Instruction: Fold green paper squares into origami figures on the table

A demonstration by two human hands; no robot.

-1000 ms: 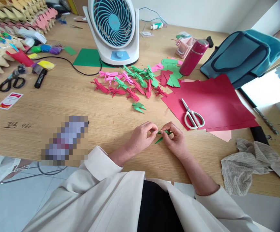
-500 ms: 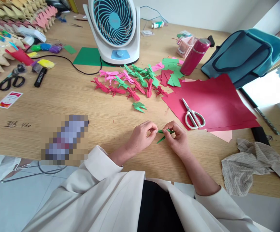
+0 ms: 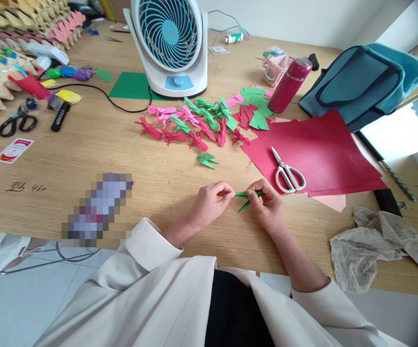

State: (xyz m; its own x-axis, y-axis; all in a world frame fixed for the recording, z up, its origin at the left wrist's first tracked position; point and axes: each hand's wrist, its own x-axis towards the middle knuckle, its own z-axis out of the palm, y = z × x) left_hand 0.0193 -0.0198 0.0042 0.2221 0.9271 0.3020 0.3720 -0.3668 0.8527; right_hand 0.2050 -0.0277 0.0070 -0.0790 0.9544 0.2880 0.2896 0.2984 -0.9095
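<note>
Between my hands is a folded green paper piece point(image 3: 244, 206) with two pointed strips. My right hand point(image 3: 269, 206) pinches its body, which is partly covered by the fingers. My left hand point(image 3: 213, 205) is closed, thumb and forefinger pinched on the tip of the upper strip. The lower strip points down and to the left, free of the fingers. Another folded green paper piece point(image 3: 207, 160) lies on the table just above my hands. Beyond it is a loose pile of folded paper figures point(image 3: 198, 123) in red, green and pink.
White-handled scissors point(image 3: 287, 173) lie on red paper sheets point(image 3: 332, 154) at the right. Behind stand a red flask point(image 3: 290, 86), a blue bag point(image 3: 360, 86) and a fan point(image 3: 173, 79). A crumpled cloth point(image 3: 371, 246) hangs over the right front edge. A blurred-out object point(image 3: 98, 207) lies at left.
My right hand has shifted slightly right along the green piece, so more of the upper strip shows between my hands. The left hand stays nearly in place.
</note>
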